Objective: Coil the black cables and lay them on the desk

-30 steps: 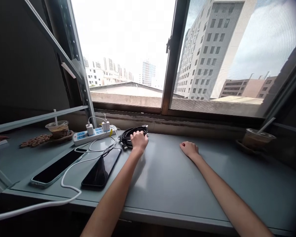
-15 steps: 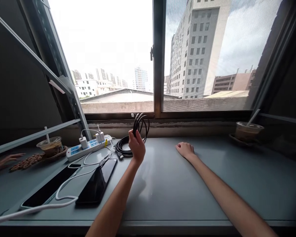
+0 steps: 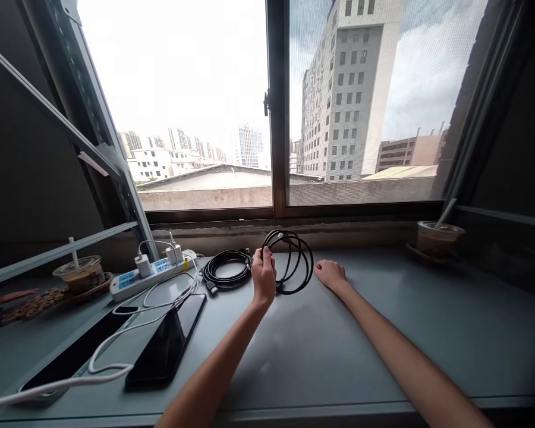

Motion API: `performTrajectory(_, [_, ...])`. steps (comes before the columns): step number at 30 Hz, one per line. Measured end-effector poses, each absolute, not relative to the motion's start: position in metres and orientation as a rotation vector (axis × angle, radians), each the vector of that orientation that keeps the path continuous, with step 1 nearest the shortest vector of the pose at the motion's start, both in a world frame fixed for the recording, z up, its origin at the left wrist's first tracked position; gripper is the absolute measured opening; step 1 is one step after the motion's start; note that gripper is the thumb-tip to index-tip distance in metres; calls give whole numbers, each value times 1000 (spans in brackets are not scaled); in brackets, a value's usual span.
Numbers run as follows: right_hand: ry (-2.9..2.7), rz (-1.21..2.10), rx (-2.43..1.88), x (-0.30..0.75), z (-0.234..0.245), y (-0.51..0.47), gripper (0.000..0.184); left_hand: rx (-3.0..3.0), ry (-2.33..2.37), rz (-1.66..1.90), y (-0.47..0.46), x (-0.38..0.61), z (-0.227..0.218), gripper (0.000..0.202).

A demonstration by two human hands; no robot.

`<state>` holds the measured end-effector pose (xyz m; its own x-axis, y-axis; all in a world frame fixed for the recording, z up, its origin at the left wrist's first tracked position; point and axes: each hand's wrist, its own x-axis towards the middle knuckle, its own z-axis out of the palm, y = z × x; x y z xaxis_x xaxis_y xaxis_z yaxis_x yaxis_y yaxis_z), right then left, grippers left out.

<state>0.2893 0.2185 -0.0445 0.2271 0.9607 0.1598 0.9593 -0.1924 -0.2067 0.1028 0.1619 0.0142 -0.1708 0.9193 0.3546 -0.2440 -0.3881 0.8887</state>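
Note:
My left hand [image 3: 264, 274] is closed around one side of a coiled black cable [image 3: 311, 261], whose loops fan out to the right of my fingers, close above the table. Just left of that hand, a second coil of black cable [image 3: 227, 284] lies on the table with a plug end showing at its front. My right hand [image 3: 330, 274] rests on the table to the right of the held loops, its fingers curled into a loose fist. Whether anything is inside it is hidden.
A white power strip [image 3: 116, 291] with chargers and white cords stands at the left. Two phones, one black phone [image 3: 164, 345] nearer, lie before it. Drink cups [image 3: 437, 238] stand on both sides. Another person's hand [image 3: 15, 295] is at the far left. A window [image 3: 276, 119] rises behind.
My left hand has moved right and down with the coiled cable, whose loops now spread rightward. The other coil is more exposed. My right hand stays on the table; the view has shifted slightly.

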Motion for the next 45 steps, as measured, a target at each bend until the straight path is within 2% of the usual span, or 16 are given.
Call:
performTrajectory(11, [-1665,24,-2109,287,-39,212,31,942,764,1474,173,97,12,32])
performTrajectory(16, [-1552,-14,-1862,271,-4,197,52,982,727,1442,169,100,14,37])
performTrajectory(19, [-1722,106,-1631,253,18,183,65,1007,733,1450,167,103,12,39])
performTrajectory(21, [-1871,212,-1476,240,27,173,67,1017,749,1481,167,104,10,39])
performTrajectory(23, [-1989,290,-1339,230,31,164,64,1023,765,1508,168,104,9,39])
performTrajectory(29, [-2042,421,-1103,224,30,159,38,1083,812,1503,176,94,12,42])
performTrajectory(34, [-1791,513,-998,236,45,165,47,1182,829,1542,176,94,10,41])
performTrajectory(41, [-1605,751,-772,244,114,145,41,1177,878,1828,171,94,7,38])
performTrajectory(45, [-1493,957,-665,239,161,116,38,1302,946,1817,168,96,6,40])
